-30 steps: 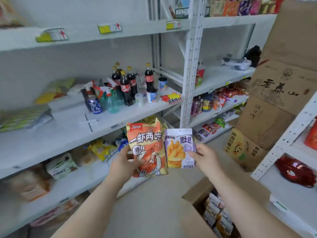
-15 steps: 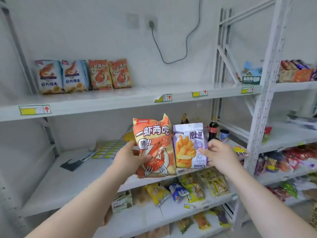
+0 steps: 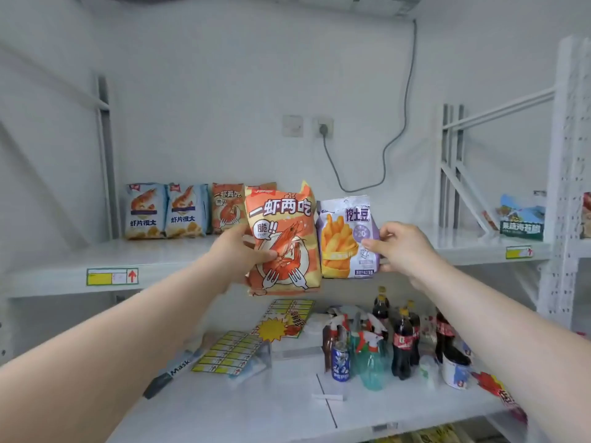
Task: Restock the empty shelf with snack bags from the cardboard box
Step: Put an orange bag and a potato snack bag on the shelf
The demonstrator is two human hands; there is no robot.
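Observation:
My left hand (image 3: 243, 254) grips an orange shrimp snack bag (image 3: 283, 238) by its left edge, upright in front of the white upper shelf (image 3: 192, 260). My right hand (image 3: 399, 247) pinches a purple potato-stick bag (image 3: 347, 238) by its right edge, beside the orange one. Both bags hang at the shelf's front edge. At the back of that shelf stand two blue shrimp-chip bags (image 3: 164, 209) and orange shrimp bags (image 3: 227, 206), partly hidden by the held one. The cardboard box is out of view.
Below, a lower shelf (image 3: 256, 407) carries cola bottles (image 3: 403, 340), a spray bottle (image 3: 372, 362), a blue can (image 3: 340, 362), cups and label sheets (image 3: 230, 353). A grey cable (image 3: 393, 135) hangs on the wall. A white upright post (image 3: 572, 187) and seaweed pack (image 3: 521, 219) stand at right.
Both hands have lifted the two bags from low near the box up to the upper shelf's level. My view has swung up and left, and the box has left the frame.

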